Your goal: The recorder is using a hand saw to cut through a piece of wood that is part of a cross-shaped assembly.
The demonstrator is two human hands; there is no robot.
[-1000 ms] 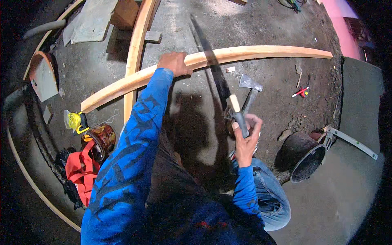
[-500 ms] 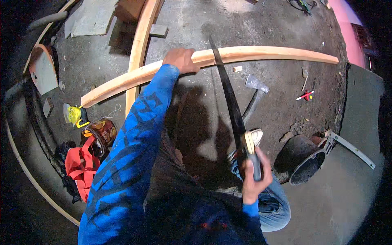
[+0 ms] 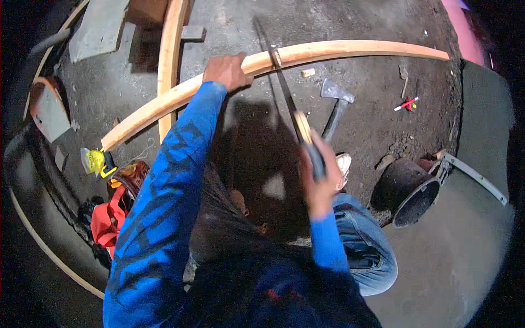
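Observation:
My left hand point(image 3: 225, 72) grips a pale wooden plank point(image 3: 344, 49) that lies across another wooden beam point(image 3: 170, 33), with my fingers curled over its far side. My right hand point(image 3: 320, 169), slightly blurred, is closed round the dark handle of a handsaw point(image 3: 290, 95). The long blade reaches up across the plank just right of my left hand. An axe point(image 3: 337, 92) lies on the floor to the right of the saw. A small offcut point(image 3: 308, 72) lies below the plank. My knee and shoe show at lower right.
A yellow tool point(image 3: 97, 161), a brown can point(image 3: 133, 176) and red straps point(image 3: 108, 224) sit at left. A black bucket point(image 3: 410, 194), a metal level point(image 3: 476, 180) and a small red tool point(image 3: 407, 105) are at right. Boards and blocks point(image 3: 95, 30) stand at upper left.
Half a second ago my right hand had drawn the saw down toward me; now it has pushed it back up and away across the plank. My left hand keeps its grip.

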